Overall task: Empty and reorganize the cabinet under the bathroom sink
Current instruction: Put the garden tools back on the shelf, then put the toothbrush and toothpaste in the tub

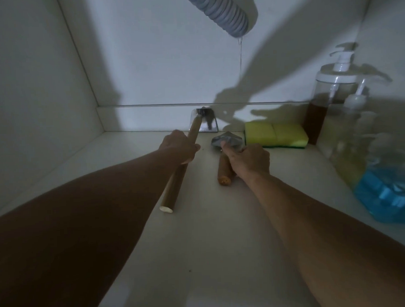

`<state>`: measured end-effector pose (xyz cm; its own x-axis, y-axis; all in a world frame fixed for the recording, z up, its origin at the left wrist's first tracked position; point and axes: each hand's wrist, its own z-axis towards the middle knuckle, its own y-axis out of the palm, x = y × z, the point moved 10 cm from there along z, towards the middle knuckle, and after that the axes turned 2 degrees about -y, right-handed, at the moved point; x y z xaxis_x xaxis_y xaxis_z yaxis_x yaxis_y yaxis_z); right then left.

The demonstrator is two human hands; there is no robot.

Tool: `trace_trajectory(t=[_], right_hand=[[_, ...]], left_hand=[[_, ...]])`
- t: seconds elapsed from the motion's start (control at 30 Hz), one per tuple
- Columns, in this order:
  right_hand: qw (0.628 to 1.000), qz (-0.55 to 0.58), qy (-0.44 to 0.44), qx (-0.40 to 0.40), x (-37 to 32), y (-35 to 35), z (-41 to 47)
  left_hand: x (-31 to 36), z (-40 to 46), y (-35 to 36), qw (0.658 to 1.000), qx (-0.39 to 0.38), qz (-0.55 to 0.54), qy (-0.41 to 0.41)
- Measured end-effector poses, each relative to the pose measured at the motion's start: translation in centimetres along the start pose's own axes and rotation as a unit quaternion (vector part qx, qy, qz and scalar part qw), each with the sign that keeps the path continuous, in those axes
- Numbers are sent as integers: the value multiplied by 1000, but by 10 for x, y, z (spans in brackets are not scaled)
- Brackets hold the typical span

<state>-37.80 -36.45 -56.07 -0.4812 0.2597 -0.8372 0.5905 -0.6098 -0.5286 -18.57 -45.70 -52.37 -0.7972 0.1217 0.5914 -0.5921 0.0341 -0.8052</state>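
Both my arms reach into the white cabinet (222, 221). My left hand (179, 146) grips the long wooden handle of a metal scraper (175, 182); its flat blade leans against the back wall. My right hand (247, 161) holds a second, shorter wooden-handled tool (224, 171) lying on the cabinet floor, with the thumb pressed on its grey metal head. A yellow-and-green sponge (276, 135) lies just right of that head, at the back.
A grey corrugated drain hose (226, 12) hangs from above at the back. Along the right wall stand a pump bottle with brown liquid (326, 103), a clear pump bottle (354, 129) and a large bottle of blue liquid (386, 193).
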Motion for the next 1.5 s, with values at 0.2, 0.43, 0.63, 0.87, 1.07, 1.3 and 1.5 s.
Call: trace_trajectory(t=[0.2, 0.43, 0.63, 0.87, 1.07, 1.3, 1.5], right_hand=[[994, 79, 53, -52, 15, -7, -14], [989, 35, 51, -137, -1, -39, -77], [969, -56, -3, -242, -31, -70, -149], [944, -95, -54, -311, -44, -93, -256], [910, -130, -36, -393, 11, -74, -342], [867, -274, -55, -412, 100, -34, -396], [870, -307, -74, -378, 121, -7, -395]], left_hand=[[-12, -36, -14, 1000, 3, -3, 5], [-6, -98, -42, 995, 10, 56, 88], [3, -184, -66, 990, -5, 38, 133], [-17, -283, -54, 978, -141, 34, 151], [-80, -354, -10, 955, -243, 116, 125], [-193, -384, 43, 938, -256, 232, 18], [-248, -397, 54, 943, -219, 243, -62]])
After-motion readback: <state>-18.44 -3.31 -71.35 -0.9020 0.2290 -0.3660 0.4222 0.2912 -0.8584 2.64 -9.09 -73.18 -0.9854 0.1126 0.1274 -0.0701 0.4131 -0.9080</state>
